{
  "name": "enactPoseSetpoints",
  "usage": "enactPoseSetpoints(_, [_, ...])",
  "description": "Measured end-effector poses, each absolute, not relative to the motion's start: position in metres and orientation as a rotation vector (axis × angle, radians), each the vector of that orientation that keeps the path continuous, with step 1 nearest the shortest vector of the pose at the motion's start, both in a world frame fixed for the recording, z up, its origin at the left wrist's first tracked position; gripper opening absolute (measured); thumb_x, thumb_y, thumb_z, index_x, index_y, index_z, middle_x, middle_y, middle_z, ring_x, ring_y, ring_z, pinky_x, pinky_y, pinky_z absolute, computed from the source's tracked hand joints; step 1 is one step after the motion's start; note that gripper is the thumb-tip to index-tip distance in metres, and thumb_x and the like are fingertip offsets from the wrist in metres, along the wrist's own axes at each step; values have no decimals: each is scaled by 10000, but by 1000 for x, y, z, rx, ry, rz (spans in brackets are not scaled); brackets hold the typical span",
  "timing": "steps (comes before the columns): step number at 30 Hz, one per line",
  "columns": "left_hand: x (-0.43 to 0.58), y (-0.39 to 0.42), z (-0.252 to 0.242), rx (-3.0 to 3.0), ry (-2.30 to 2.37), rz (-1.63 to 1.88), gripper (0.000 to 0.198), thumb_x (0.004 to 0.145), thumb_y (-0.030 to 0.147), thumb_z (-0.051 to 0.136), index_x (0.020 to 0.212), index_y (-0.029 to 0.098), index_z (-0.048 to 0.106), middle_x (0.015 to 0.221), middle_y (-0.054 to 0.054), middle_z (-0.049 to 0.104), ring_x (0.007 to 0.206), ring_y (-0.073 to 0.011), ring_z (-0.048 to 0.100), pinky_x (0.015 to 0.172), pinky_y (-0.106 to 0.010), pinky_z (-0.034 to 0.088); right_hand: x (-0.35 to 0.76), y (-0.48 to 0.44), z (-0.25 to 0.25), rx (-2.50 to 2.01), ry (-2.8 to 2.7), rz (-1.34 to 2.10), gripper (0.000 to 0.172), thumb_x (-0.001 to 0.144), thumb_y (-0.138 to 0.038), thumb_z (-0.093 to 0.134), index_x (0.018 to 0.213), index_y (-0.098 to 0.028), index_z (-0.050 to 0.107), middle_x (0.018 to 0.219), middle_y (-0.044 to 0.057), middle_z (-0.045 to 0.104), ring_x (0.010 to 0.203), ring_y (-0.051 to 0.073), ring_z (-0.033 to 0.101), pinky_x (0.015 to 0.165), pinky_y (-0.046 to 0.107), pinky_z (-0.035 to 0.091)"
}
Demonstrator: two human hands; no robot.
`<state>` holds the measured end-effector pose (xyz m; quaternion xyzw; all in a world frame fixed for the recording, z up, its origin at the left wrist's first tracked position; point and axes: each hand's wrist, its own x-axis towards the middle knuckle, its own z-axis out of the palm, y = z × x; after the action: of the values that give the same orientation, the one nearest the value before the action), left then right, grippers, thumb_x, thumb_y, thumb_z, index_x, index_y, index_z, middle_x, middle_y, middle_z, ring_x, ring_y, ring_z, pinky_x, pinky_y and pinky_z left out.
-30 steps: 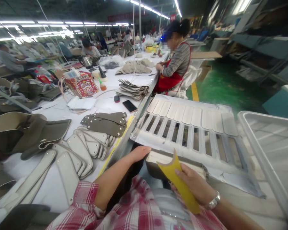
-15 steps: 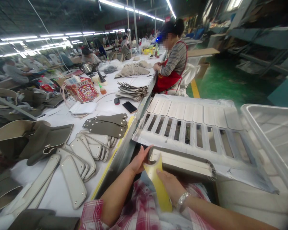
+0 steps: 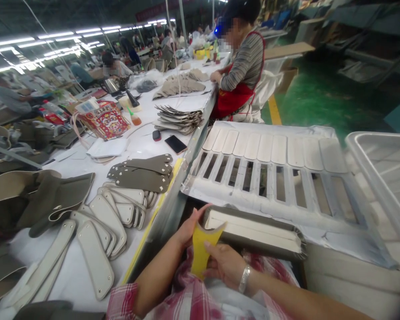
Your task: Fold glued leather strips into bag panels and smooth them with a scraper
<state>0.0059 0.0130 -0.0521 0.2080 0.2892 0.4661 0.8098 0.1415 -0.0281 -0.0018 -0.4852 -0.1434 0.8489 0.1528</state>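
Observation:
My right hand [image 3: 225, 265] is closed on a yellow piece [image 3: 202, 251] with a curved, forked top edge, held over my lap. My left hand [image 3: 190, 227] holds the left end of a dark, long bag-like piece [image 3: 260, 250]; its fingers reach behind the rim and are partly hidden. Cream lining [image 3: 253, 231] shows inside its opening. One horn of the yellow piece lies against the near edge of that opening, and the other is beside my left hand.
A slotted pale panel with rounded cream strips [image 3: 273, 149] lies ahead. Left, a white table [image 3: 138, 153] bears light straps [image 3: 95, 258], dark straps [image 3: 142, 173] and a phone [image 3: 175, 144]. A white bin [image 3: 383, 138] stands right. A person in a red apron [image 3: 235, 100] sits beyond.
The yellow piece has moved left and turned more upright, its forked top now spread toward the bag-like piece. My right hand has shifted left and down with it. The view has tilted slightly.

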Motion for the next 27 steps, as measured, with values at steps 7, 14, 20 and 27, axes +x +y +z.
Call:
enactPoseSetpoints(7, [14, 19, -43, 642, 979, 936, 513, 916, 540, 355, 1266, 197, 509, 1191, -66, 588, 1134, -236, 513, 1005, -347, 351, 154, -21, -6, -1304, -273, 2547, 270, 913, -331, 462, 940, -77, 551, 796, 126, 679, 645, 164, 662, 557, 224, 512])
enactPoseSetpoints(14, [26, 27, -35, 902, 1209, 909, 475, 935, 508, 308, 1152, 165, 554, 1054, -56, 627, 989, -195, 558, 889, -297, 422, 167, -15, -24, -1160, -237, 2601, 487, 599, -533, 747, 814, -125, 588, 799, 96, 687, 684, 176, 660, 604, 240, 518])
enactPoseSetpoints(20, [35, 34, -42, 1099, 1479, 856, 431, 934, 494, 313, 1021, 149, 557, 924, -50, 615, 852, -165, 565, 788, -276, 450, 174, -10, -24, -1219, -237, 2554, 592, 544, -574, 753, 881, -115, 592, 816, 109, 688, 690, 186, 659, 601, 250, 515])
enactPoseSetpoints(27, [35, 44, -17, 1979, 1766, 366, 386, 921, 410, 374, 1184, 165, 515, 1207, -111, 526, 1060, -246, 509, 921, -370, 394, 163, -13, -2, -1364, -276, 2473, 200, 906, -308, 440, 933, -127, 522, 885, 123, 678, 595, 155, 641, 477, 238, 482])
